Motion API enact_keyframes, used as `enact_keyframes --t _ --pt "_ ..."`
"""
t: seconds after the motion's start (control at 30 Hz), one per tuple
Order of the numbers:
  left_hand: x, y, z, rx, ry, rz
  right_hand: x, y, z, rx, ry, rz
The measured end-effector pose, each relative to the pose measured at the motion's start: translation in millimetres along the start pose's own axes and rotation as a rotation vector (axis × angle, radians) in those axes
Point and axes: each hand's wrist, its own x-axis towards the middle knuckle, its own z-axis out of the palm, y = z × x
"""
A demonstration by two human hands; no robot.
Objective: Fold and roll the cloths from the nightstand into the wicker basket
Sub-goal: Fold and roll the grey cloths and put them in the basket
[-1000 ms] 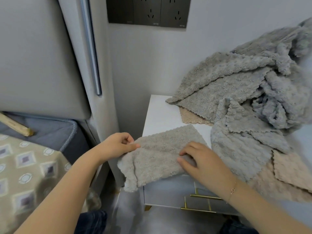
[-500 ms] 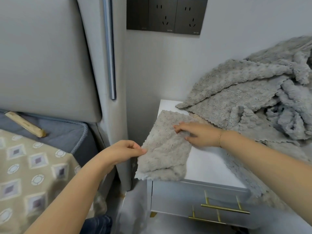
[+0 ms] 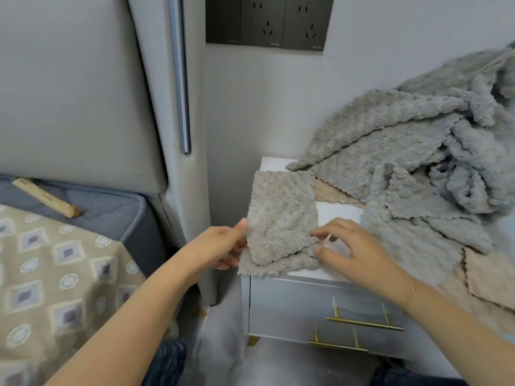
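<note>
Cloths dominate the frame; no basket shows. At lower left a bed [image 3: 64, 263] carries a diamond-patterned cover and a wooden stick [image 3: 44, 196]. At centre, a fleecy beige-grey cloth [image 3: 281, 221], folded lengthwise with zigzag edges, lies on the white nightstand [image 3: 328, 310], its near end hanging over the front-left corner. The left hand [image 3: 220, 246] pinches its left edge, thumb on top. The right hand [image 3: 359, 249] has loosely spread fingers, their tips touching its lower right edge. A heap of nubby grey and beige cloths [image 3: 418, 162] fills the right.
</note>
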Motion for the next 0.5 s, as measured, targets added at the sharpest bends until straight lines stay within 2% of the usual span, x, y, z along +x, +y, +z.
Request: enact_keyframes --t 0.1,0.23,0.4,0.5 --pt "-4.5 -2.8 5.6 -0.003 -0.026 -0.01 -11.3 1.7 12.5 0.116 -0.034 0.068" --pt "-5.8 -9.5 14.8 0.025 -0.012 0.05 -7.0 3.7 19.8 0.223 0.048 0.115" --pt "-9.4 -5.9 14.2 -0.085 0.002 0.049 -10.1 -4.5 19.5 0.196 0.271 0.056" --pt "-15.8 -2.5 15.6 -0.07 0.072 0.1 -10.8 -4.4 18.0 0.209 0.359 0.09"
